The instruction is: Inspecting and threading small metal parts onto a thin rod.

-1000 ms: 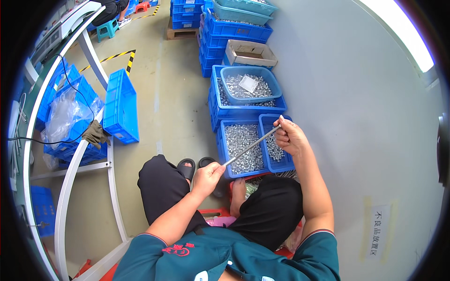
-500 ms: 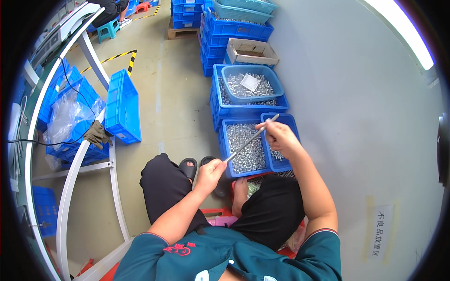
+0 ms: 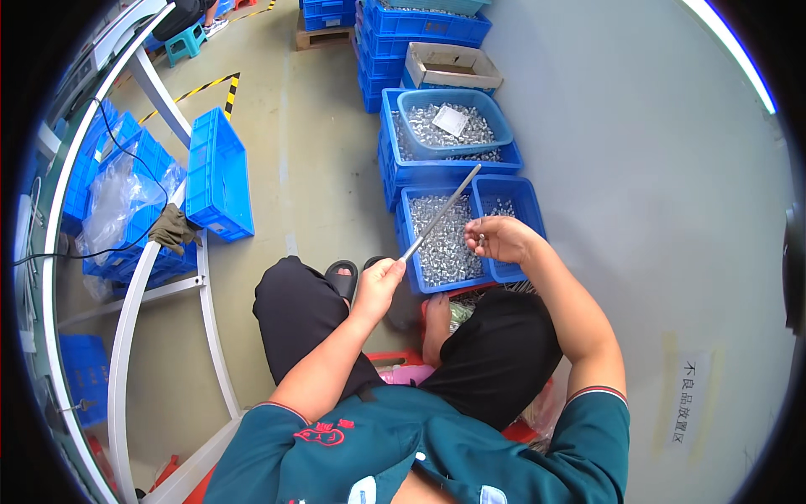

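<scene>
My left hand [image 3: 379,286] grips the lower end of a thin grey metal rod [image 3: 442,212], which slants up and away to the right. Between the curled fingertips of my right hand [image 3: 506,238] is a small silvery metal piece [image 3: 481,241], partly hidden by the fingers. Apart from the rod, that hand is over the edge between two blue bins. The left bin [image 3: 405,225] is full of small shiny metal parts. In the narrower right bin [image 3: 531,202] lie fewer such parts.
Farther off, a light-blue basin [image 3: 507,134] of metal parts sits in another blue crate, beyond it a cardboard box [image 3: 483,60]. A white-framed bench [image 3: 126,336] and an upright blue crate [image 3: 220,181] stand left. A pale wall [image 3: 646,210] runs along the right.
My right hand has come off the rod's upper end and moved down toward me, now with a small metal piece at its fingertips. The rod, still in my left hand, points more steeply away.
</scene>
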Motion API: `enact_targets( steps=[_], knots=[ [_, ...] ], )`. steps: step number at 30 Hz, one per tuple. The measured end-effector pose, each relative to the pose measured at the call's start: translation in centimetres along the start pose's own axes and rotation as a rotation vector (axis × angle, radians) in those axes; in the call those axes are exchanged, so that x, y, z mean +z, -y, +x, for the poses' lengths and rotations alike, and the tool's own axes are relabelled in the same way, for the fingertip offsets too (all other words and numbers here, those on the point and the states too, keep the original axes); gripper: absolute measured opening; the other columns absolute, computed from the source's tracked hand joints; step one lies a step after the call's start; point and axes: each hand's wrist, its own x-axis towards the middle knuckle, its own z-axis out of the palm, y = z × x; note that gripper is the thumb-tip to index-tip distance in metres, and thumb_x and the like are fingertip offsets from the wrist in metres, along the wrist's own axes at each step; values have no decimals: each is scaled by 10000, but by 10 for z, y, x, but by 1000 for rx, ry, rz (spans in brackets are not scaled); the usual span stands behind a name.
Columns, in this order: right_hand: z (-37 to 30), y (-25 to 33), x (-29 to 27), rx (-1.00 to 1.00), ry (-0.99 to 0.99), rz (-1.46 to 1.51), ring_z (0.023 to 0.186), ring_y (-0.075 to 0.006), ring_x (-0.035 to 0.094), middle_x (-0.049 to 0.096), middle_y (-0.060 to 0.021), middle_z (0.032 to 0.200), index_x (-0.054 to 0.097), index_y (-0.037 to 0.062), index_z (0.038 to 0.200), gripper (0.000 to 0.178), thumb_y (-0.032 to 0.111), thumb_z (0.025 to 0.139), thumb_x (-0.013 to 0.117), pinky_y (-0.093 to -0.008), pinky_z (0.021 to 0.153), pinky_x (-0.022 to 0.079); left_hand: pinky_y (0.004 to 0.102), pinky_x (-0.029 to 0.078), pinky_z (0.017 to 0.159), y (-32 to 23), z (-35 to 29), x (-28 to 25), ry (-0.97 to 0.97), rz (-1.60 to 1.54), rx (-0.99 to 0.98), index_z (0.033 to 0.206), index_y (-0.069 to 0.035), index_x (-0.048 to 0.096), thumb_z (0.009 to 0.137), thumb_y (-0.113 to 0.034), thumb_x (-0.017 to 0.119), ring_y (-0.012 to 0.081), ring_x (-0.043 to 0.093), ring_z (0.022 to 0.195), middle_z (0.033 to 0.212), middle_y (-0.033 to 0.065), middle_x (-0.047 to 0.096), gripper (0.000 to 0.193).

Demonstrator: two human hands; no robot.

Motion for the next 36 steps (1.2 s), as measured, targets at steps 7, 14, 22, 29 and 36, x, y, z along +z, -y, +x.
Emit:
enact_targets(
  steps=[7, 14, 22, 29, 36],
  knots=[
    [-16, 16, 22, -186, -61, 70, 732, -147, 580, 585, -91, 889, 499, -23, 1066, 191, 64, 898, 468, -247, 601, 497, 206, 265, 468, 3, -2, -4, -26, 52, -2, 709, -44, 524, 920, -243, 534, 15, 322, 549, 606, -88, 389, 290],
    [-23, 22, 8, -285, -18, 152, 508, -48, 402, 524, -17, 706, 537, 51, 919, 144, 194, 907, 535, -166, 384, 279, 232, 288, 461, 6, -7, -5, -12, 193, 79, 695, -35, 531, 910, -275, 538, 27, 344, 532, 563, -61, 394, 322],
    [-29, 27, 11, -327, 98, 351, 483, -46, 324, 439, 17, 632, 573, 57, 946, 219, 266, 917, 513, -164, 378, 244, 297, 359, 486, 8, -10, -4, -2, 370, 122, 743, -27, 554, 890, -338, 537, 109, 430, 501, 535, 48, 452, 345],
    [-33, 27, 23, -320, -10, 180, 495, -52, 312, 429, 15, 645, 568, 28, 1002, 276, 281, 924, 490, -181, 409, 256, 298, 363, 491, 4, -13, -3, -32, 402, 96, 738, -25, 553, 889, -324, 539, 111, 434, 506, 540, 55, 458, 335],
    [-31, 16, 52, -134, 82, -230, 641, -91, 475, 548, -41, 816, 492, 1, 1140, 283, 98, 877, 534, -208, 489, 349, 248, 317, 476, 7, -3, -5, -20, 209, 81, 718, -16, 544, 909, -261, 536, 42, 363, 540, 562, -38, 408, 311]
  ],
)
